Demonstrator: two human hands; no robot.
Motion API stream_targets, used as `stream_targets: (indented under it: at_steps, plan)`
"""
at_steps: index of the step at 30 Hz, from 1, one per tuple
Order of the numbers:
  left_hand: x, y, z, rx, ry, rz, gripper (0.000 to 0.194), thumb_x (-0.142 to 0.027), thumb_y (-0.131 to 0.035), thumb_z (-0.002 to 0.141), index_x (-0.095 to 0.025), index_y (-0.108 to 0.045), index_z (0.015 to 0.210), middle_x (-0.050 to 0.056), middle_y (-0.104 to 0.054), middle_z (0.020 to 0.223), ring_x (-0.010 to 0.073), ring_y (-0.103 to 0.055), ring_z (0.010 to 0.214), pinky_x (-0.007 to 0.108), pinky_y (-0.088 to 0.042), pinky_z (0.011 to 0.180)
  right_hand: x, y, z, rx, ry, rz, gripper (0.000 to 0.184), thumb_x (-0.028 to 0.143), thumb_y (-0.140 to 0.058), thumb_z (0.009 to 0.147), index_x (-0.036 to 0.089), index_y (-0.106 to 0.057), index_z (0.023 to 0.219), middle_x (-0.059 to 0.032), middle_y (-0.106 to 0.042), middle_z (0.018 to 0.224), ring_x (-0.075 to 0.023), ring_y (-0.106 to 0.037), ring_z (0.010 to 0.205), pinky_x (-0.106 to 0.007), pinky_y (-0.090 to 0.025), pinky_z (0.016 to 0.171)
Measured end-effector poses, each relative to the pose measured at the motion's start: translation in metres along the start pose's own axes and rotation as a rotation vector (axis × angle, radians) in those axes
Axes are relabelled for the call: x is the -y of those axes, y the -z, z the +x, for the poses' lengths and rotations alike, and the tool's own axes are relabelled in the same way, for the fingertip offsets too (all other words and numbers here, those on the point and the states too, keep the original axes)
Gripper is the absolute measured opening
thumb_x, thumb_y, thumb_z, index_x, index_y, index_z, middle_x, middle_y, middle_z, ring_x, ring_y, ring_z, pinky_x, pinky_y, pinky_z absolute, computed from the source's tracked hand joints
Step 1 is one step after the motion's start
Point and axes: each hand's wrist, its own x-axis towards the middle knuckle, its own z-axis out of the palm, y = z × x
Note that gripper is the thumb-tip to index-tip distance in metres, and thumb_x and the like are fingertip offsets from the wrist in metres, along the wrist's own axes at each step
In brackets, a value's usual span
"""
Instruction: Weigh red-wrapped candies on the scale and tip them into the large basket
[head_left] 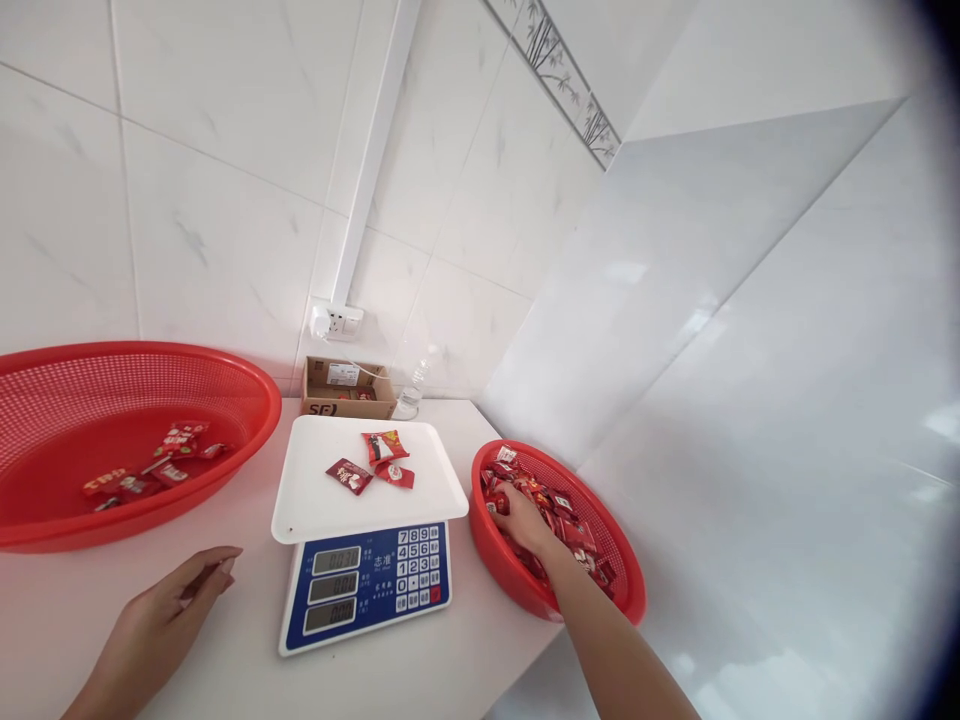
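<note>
My right hand (pixel 521 518) reaches into the right red basket (pixel 630 590), its fingers curled on a small red snack packet (pixel 496 500) among many others; the fingertips are partly hidden. My left hand (pixel 169 610) hovers over the table left of the scale, thumb and fingers drawn together with nothing visible in them. Between the hands stands a digital scale (pixel 367 580) with a blue keypad and a white tray (pixel 300 500). On that tray lie a larger red packet (pixel 385 446), a small red packet (pixel 395 474) and a dark red packet (pixel 349 476).
A large red basket (pixel 259 425) at the left holds several red packets (pixel 172 460). Behind the scale are an open cardboard box (pixel 349 405) with packets inside and a clear plastic bottle (pixel 414 385). A wall socket (pixel 337 322) with a plug sits above the box.
</note>
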Motion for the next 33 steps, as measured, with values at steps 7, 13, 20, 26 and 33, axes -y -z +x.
stream_targets:
  at_steps: [7,13,20,26,33]
  plan:
    - [-0.009,0.003,-0.004,-0.028,-0.010,0.007,0.026,-0.052,-0.054,0.070,-0.033,-0.062,0.087,-0.006,-0.073,0.086,0.0200,-0.070,0.086,0.022,-0.055,0.065,-0.010,0.013,0.004,-0.080,0.009,-0.012,0.021,0.034,-0.061,0.072,0.021,-0.056,0.088,-0.0048,-0.066,0.096,-0.0224,-0.059,0.089,-0.032,-0.043,0.080]
    - [-0.013,0.004,-0.006,-0.038,-0.033,-0.007,0.030,-0.051,-0.054,0.069,-0.030,-0.063,0.088,-0.003,-0.074,0.083,0.0190,-0.070,0.081,0.021,-0.054,0.064,-0.006,0.022,0.003,-0.137,-0.050,-0.084,0.025,0.045,-0.059,0.071,0.021,-0.051,0.072,-0.0039,-0.063,0.081,-0.0206,-0.057,0.075,-0.031,-0.042,0.070]
    - [-0.010,0.001,-0.003,-0.009,-0.021,-0.003,0.034,-0.053,-0.050,0.069,-0.028,-0.061,0.091,-0.001,-0.073,0.083,0.0179,-0.070,0.084,0.018,-0.053,0.066,0.003,0.043,-0.006,-0.135,-0.148,-0.001,0.041,0.059,-0.041,0.081,0.022,-0.050,0.065,-0.0040,-0.065,0.072,-0.0190,-0.058,0.067,-0.030,-0.042,0.062]
    - [-0.010,0.001,-0.004,0.014,0.002,-0.004,0.037,-0.054,-0.049,0.069,-0.028,-0.060,0.093,-0.001,-0.072,0.085,0.0179,-0.070,0.087,0.018,-0.052,0.066,-0.009,0.051,-0.002,-0.237,-0.209,-0.132,0.034,0.051,-0.043,0.082,0.021,-0.053,0.070,-0.0035,-0.064,0.073,-0.0189,-0.057,0.070,-0.029,-0.039,0.062]
    - [-0.016,0.002,-0.006,0.004,-0.003,-0.015,0.038,-0.056,-0.049,0.068,-0.028,-0.060,0.092,-0.001,-0.072,0.085,0.0182,-0.070,0.086,0.018,-0.052,0.066,-0.006,0.062,-0.010,-0.310,-0.255,-0.157,0.030,0.040,-0.043,0.085,0.021,-0.062,0.097,-0.0076,-0.068,0.097,-0.0222,-0.061,0.090,-0.032,-0.042,0.076]
